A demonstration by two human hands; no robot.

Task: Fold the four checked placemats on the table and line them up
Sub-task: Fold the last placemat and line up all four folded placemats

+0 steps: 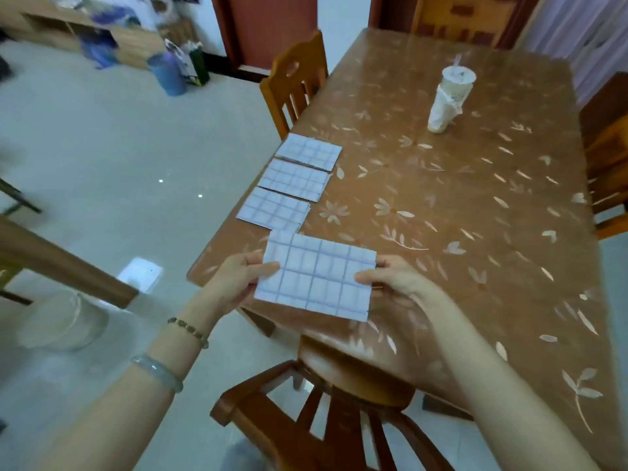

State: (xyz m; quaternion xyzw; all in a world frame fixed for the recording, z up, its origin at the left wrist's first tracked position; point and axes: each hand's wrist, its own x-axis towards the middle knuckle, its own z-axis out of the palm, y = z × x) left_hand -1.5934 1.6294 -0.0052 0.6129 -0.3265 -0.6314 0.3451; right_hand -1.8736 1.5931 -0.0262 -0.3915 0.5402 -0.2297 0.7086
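Three folded white placemats with a blue check lie in a row along the table's left edge: the far one [310, 151], the middle one [293, 180] and the near one [273, 209]. A fourth folded placemat [317, 277] is held above the table's near left corner. My left hand [239, 277] pinches its left edge with the thumb on top. My right hand [390, 280] pinches its right edge the same way. The held placemat's far edge comes close to the near placemat of the row.
The brown table [458, 205] has a leaf-patterned glossy cover. A white cup with a straw [448, 100] stands far right of the row. Wooden chairs stand at the near edge [326, 419], the left side [295, 83] and the right side [608, 158].
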